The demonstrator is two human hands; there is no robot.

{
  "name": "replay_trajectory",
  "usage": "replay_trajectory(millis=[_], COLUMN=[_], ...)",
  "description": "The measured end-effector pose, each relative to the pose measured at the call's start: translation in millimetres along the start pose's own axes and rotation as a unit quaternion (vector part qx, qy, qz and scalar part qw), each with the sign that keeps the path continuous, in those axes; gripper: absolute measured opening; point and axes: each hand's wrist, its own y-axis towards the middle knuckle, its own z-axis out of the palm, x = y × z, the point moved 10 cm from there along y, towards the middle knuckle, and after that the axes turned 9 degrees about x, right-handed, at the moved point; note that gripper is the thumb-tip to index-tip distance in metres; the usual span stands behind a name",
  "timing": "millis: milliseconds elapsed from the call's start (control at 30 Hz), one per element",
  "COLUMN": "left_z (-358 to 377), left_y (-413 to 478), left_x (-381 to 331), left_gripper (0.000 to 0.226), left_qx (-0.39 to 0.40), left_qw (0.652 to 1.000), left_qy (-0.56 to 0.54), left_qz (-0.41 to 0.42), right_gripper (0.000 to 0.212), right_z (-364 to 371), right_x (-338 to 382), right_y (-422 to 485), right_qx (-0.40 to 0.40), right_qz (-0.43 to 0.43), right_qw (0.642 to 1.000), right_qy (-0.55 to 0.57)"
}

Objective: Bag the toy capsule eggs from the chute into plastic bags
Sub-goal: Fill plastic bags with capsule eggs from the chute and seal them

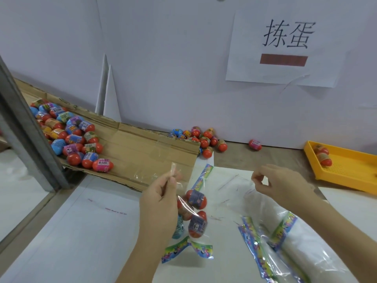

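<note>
My left hand (161, 203) pinches the top of a clear plastic bag (193, 227) that hangs with several red-capped capsule eggs (196, 199) inside; its colourful header strip (187, 250) dangles at the bottom. My right hand (275, 182) is raised to the right, thumb and forefinger pinched on what looks like a thin clear strip. A cardboard chute (142, 148) slopes down from the left, with a heap of capsule eggs (71, 137) on its upper part.
More eggs (204, 139) lie against the white back wall, and one lone egg (255, 145) lies farther right. A yellow tray (346, 170) at right holds two eggs. Empty bags with colourful headers (265, 252) are piled at lower right. A metal post (26, 129) stands at left.
</note>
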Motion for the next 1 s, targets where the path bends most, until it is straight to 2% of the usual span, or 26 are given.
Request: replay_trajectory(millis=[100, 200, 267, 333, 400, 433, 467, 500, 567, 600, 633, 700, 733, 800, 867, 900, 933, 967, 1000], left_z=[-6.8, -3.8, -0.6, 1.9, 3.7, 4.4, 4.7, 4.9, 4.8, 4.5, 4.7, 4.9, 5.0, 5.6, 7.0, 8.6, 10.0, 11.6, 13.4], left_y=[2.6, 2.2, 1.9, 1.7, 0.9, 0.6, 0.2, -0.1, -0.2, -0.5, -0.7, -0.9, -1.1, -1.7, -2.6, -3.5, -4.7, -6.1, -7.3], left_x=[4.6, 4.8, 5.3, 4.7, 2.2, 0.4, -1.2, -2.2, -2.7, -2.1, -1.6, -1.4, -0.9, 0.3, 1.8, 1.5, 0.4, -1.9, -4.8], left_gripper=[0.026, 0.029, 0.028, 0.028, 0.029, 0.029, 0.029, 0.030, 0.033, 0.034, 0.034, 0.035, 0.034, 0.029, 0.024, 0.024, 0.025, 0.027, 0.029], left_qx=[-0.019, -0.008, 0.003, 0.012, 0.019, 0.022, 0.023, 0.023, 0.020, 0.018, 0.016, 0.015, 0.014, 0.014, 0.014, 0.016, 0.016, 0.020, 0.024], left_qw=[1.000, 1.000, 1.000, 1.000, 1.000, 1.000, 1.000, 1.000, 1.000, 1.000, 1.000, 1.000, 1.000, 1.000, 0.998, 0.996, 0.995, 0.994, 0.992], left_qy=[-0.004, 0.002, -0.002, -0.007, -0.007, -0.007, -0.005, -0.002, 0.004, 0.005, 0.008, 0.012, 0.007, -0.016, -0.057, -0.078, -0.093, -0.106, -0.120], left_qz=[-0.008, -0.010, -0.012, -0.011, -0.006, -0.003, 0.000, 0.002, 0.005, 0.003, 0.001, -0.003, -0.006, -0.015, -0.027, -0.032, -0.033, -0.030, -0.025], right_gripper=[0.033, 0.064, 0.082, 0.091, 0.083, 0.075, 0.064, 0.053, 0.031, 0.024, 0.021, 0.031, 0.040, 0.055, 0.052, 0.043, 0.032, 0.037, 0.056], right_z=[19.6, 37.7, 43.8, 42.5, 39.7, 35.9, 27.3, 13.2, -32.3, -53.8, -62.9, -52.3, -49.0, -53.4, -51.6, -44.2, -32.1, -15.4, 3.2], right_x=[2.1, 5.4, 2.0, -2.0, -2.5, 3.8, 6.9, 4.9, 0.2, -0.5, -1.7, 6.2, 13.8, 26.4, 36.9, 43.8, 53.7, 68.2, 82.6], right_y=[-0.5, -9.6, -17.5, -22.5, -29.7, -37.3, -41.5, -40.6, -28.9, -29.5, -31.9, -31.0, -32.4, -35.3, -40.2, -40.7, -39.3, -35.4, -31.7], right_qx=[0.106, 0.197, 0.217, 0.229, 0.278, 0.319, 0.326, 0.287, 0.085, -0.015, -0.059, -0.006, 0.013, -0.042, -0.115, -0.123, -0.098, -0.034, 0.039], right_qz=[-0.003, -0.010, 0.002, 0.017, -0.011, -0.034, -0.039, -0.032, -0.019, 0.007, 0.006, -0.042, -0.054, -0.073, -0.068, -0.056, -0.040, -0.020, 0.000], right_qw=[0.990, 0.958, 0.945, 0.947, 0.952, 0.945, 0.944, 0.957, 0.981, 0.989, 0.994, 0.995, 0.985, 0.959, 0.913, 0.888, 0.865, 0.841, 0.814], right_qy=[-0.087, -0.210, -0.246, -0.226, -0.126, -0.067, -0.023, -0.038, -0.174, -0.147, -0.093, 0.090, 0.164, 0.271, 0.385, 0.440, 0.490, 0.540, 0.580])
